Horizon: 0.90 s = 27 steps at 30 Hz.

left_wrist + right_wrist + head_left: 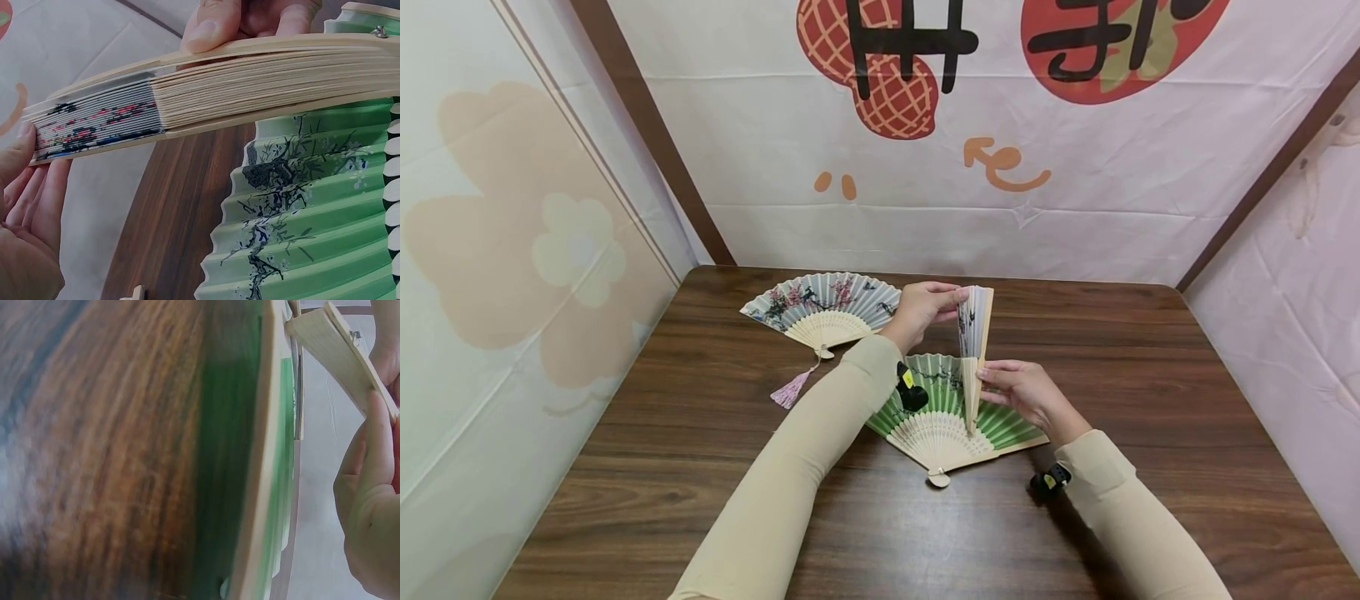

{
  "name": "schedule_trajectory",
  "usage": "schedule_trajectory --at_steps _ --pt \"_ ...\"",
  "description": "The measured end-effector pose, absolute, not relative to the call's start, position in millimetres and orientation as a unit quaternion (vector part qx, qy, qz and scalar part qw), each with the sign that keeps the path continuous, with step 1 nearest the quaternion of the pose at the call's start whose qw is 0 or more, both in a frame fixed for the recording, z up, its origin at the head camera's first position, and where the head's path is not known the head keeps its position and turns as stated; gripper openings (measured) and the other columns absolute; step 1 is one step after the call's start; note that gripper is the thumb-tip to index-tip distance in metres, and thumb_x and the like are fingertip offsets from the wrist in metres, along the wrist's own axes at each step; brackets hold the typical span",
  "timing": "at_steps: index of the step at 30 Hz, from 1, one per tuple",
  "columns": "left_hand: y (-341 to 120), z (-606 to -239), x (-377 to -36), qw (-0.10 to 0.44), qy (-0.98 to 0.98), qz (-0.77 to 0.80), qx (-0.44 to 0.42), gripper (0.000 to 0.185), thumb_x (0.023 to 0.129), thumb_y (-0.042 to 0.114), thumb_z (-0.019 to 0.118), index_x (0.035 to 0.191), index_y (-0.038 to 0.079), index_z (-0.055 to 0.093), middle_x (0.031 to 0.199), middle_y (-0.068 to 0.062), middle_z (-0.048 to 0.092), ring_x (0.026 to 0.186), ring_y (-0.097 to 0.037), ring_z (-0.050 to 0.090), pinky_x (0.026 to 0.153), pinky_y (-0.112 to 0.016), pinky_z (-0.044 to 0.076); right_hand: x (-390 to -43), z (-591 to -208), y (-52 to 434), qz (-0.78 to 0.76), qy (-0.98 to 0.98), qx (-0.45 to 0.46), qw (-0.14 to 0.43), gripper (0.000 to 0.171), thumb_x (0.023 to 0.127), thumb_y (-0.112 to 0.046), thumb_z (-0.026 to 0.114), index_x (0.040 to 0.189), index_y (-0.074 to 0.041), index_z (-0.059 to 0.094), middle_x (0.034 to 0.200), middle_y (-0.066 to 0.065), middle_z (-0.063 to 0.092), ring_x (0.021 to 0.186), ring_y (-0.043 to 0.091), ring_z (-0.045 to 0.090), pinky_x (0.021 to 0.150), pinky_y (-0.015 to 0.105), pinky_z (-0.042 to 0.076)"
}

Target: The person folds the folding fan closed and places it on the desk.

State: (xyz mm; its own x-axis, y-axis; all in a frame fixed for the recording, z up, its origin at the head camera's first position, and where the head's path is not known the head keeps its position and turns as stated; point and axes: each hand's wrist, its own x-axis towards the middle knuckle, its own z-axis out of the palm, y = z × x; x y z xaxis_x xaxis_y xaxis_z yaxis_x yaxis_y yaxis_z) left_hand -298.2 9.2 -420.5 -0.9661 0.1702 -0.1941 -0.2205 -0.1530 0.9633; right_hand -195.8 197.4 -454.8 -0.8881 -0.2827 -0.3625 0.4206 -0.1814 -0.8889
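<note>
A nearly folded fan with wooden ribs and a white printed leaf stands upright above the table. My left hand pinches its top end; the fingertips sit against the pleated leaf edge. My right hand grips the lower wooden ribs, thumb along the outer guard stick. The right hand's fingers also show at the top of the left wrist view. Under the folded fan lies an open green fan, flat on the table.
An open grey-blue fan with a pink tassel lies at the back left of the brown wooden table. White printed cloth walls close in the back and both sides.
</note>
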Motion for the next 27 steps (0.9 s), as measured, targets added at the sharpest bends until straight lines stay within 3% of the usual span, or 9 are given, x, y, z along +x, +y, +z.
schedule_trajectory --at_steps 27 --pt "10.8 -422.3 -298.8 0.123 0.629 0.767 -0.022 0.035 0.083 0.014 0.082 0.111 -0.003 0.071 0.115 -0.018 0.073 0.082 -0.013 0.072 0.084 -0.029 0.063 -194.3 -453.9 190.0 -0.758 0.621 0.065 0.187 0.031 0.096 0.004 0.059 0.085 -0.019 0.075 0.084 -0.005 0.075 0.081 0.007 0.072 0.076 0.026 0.064"
